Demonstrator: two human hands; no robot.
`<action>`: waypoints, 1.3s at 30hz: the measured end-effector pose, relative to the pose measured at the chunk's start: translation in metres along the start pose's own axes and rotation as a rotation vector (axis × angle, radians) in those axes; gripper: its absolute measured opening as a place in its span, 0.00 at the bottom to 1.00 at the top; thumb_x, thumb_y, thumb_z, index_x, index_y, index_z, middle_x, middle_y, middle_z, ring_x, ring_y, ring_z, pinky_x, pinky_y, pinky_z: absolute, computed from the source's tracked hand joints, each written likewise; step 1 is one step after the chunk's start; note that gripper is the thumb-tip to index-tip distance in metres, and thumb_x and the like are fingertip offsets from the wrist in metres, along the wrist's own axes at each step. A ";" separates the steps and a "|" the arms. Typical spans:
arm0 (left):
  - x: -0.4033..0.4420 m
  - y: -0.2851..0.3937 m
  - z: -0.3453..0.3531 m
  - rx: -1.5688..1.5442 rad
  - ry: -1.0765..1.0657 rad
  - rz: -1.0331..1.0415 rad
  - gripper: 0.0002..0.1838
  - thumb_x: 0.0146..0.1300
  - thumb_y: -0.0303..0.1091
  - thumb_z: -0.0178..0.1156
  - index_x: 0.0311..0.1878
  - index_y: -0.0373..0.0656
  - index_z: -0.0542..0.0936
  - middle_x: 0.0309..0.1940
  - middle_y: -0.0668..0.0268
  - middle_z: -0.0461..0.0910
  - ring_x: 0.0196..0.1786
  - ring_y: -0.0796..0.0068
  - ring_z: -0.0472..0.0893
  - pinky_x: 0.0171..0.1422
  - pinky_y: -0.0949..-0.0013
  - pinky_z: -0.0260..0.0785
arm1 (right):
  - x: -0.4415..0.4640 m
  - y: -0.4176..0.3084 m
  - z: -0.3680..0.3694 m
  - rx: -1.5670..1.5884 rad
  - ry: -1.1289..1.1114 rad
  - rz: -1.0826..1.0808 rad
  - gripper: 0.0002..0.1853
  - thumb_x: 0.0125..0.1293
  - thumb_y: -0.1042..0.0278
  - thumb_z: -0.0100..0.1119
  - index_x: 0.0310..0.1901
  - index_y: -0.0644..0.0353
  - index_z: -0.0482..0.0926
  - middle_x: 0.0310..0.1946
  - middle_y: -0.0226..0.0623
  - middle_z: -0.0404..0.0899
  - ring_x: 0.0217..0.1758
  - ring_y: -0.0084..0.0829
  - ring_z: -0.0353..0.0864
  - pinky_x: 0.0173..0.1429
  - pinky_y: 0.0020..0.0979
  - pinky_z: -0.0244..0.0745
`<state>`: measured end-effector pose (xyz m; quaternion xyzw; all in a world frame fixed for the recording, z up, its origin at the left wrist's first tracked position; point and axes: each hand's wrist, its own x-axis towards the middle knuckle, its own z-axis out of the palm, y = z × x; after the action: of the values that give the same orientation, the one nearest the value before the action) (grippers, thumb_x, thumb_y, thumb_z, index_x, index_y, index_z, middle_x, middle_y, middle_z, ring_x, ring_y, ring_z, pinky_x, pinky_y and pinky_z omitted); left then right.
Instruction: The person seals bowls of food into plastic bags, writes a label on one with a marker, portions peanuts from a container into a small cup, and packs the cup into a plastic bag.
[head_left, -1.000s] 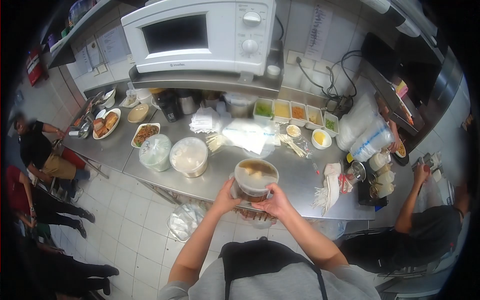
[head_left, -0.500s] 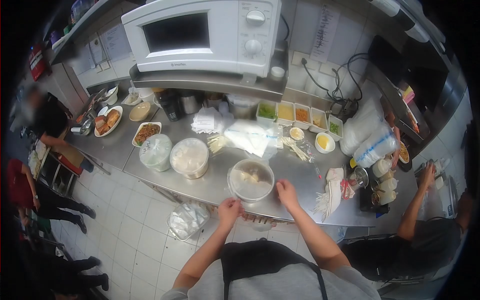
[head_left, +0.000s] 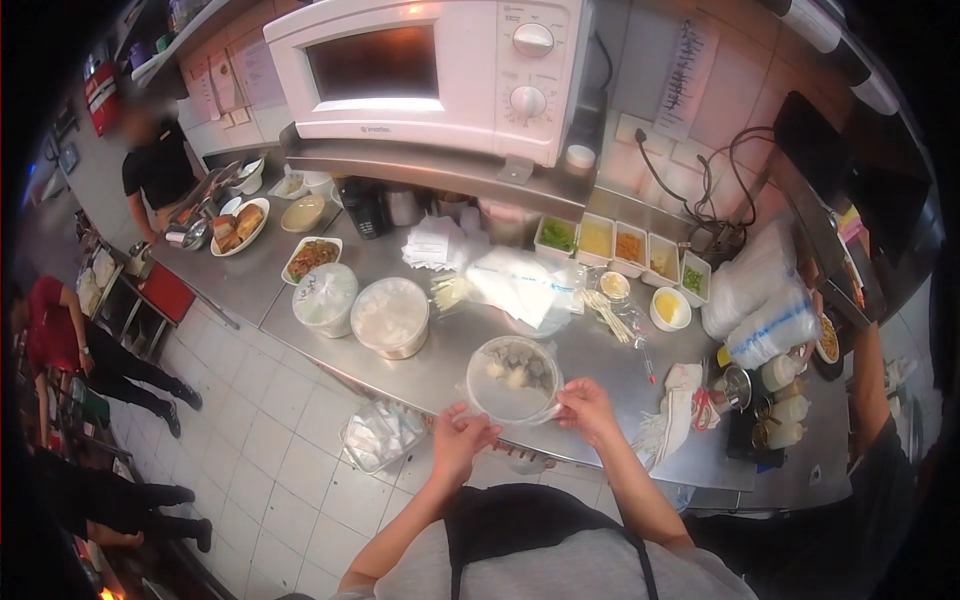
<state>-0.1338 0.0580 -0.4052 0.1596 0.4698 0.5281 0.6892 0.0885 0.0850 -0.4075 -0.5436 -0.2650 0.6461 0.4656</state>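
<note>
Three round translucent plastic tubs (head_left: 500,405) were along the front edge of the grey steel table (head_left: 605,355). Five white rectangular containers (head_left: 553,252) lined its back edge. Toward the left end were one oval white dish (head_left: 264,213) and one rectangular white dish (head_left: 338,258).

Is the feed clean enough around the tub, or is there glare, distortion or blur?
Head view: wide-angle distortion, black corners; head view: orange glow reflected in the microwave door, pinkish cast on the wall; head view: white plastic bag looks washed out; head view: patchy, cloudy top of the tub makes its contents hard to read.
</note>
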 end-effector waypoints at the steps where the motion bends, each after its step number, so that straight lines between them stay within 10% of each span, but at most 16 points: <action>1: -0.003 0.007 0.005 0.111 -0.042 0.095 0.13 0.60 0.26 0.60 0.46 0.34 0.70 0.37 0.59 0.76 0.38 0.70 0.81 0.43 0.70 0.77 | -0.002 -0.004 0.005 -0.087 0.049 -0.120 0.06 0.61 0.74 0.57 0.36 0.58 0.70 0.24 0.32 0.77 0.22 0.23 0.77 0.22 0.20 0.69; 8: 0.001 0.003 0.046 1.292 -0.363 1.053 0.17 0.52 0.30 0.66 0.45 0.40 0.73 0.34 0.62 0.77 0.37 0.68 0.79 0.50 0.64 0.66 | 0.003 -0.034 0.033 -0.013 -0.200 -0.377 0.07 0.61 0.79 0.56 0.34 0.57 0.68 0.20 0.29 0.74 0.17 0.18 0.72 0.19 0.19 0.63; 18: -0.016 0.086 0.017 1.448 -0.476 1.005 0.06 0.53 0.34 0.66 0.30 0.45 0.79 0.25 0.68 0.76 0.30 0.71 0.76 0.40 0.67 0.61 | -0.018 -0.046 -0.006 -0.204 -0.617 -0.337 0.07 0.62 0.78 0.55 0.39 0.57 0.69 0.25 0.28 0.75 0.25 0.15 0.73 0.27 0.18 0.67; 23: 0.047 0.048 -0.008 1.126 0.151 0.629 0.11 0.58 0.38 0.62 0.29 0.38 0.80 0.19 0.64 0.75 0.22 0.70 0.76 0.26 0.69 0.66 | -0.020 -0.081 0.008 -0.272 -0.870 -0.246 0.08 0.62 0.77 0.56 0.42 0.57 0.71 0.27 0.28 0.76 0.30 0.16 0.74 0.33 0.21 0.69; 26: 0.075 0.064 -0.018 0.973 -0.089 0.156 0.13 0.59 0.38 0.60 0.34 0.34 0.79 0.15 0.63 0.74 0.20 0.73 0.76 0.27 0.71 0.67 | -0.004 -0.094 0.042 -0.654 -0.892 -0.711 0.07 0.61 0.77 0.56 0.42 0.59 0.73 0.34 0.33 0.78 0.36 0.24 0.77 0.39 0.25 0.73; 32: 0.110 0.054 -0.016 0.915 0.076 0.764 0.09 0.62 0.32 0.59 0.35 0.36 0.74 0.16 0.72 0.71 0.20 0.87 0.65 0.22 0.78 0.57 | 0.056 -0.037 0.097 -1.212 -0.705 -1.218 0.10 0.61 0.65 0.54 0.40 0.60 0.77 0.46 0.40 0.75 0.49 0.40 0.74 0.55 0.41 0.66; 39: 0.071 0.077 0.011 0.801 -0.072 0.763 0.07 0.64 0.30 0.57 0.34 0.37 0.72 0.14 0.68 0.68 0.18 0.86 0.62 0.21 0.75 0.54 | 0.081 -0.055 0.129 -1.684 -0.656 -0.546 0.21 0.60 0.49 0.53 0.38 0.63 0.79 0.44 0.41 0.77 0.53 0.44 0.73 0.57 0.41 0.66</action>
<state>-0.1695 0.1534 -0.3783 0.5860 0.5189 0.5147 0.3499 -0.0149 0.2012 -0.3633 -0.4115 -0.8805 0.2313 -0.0429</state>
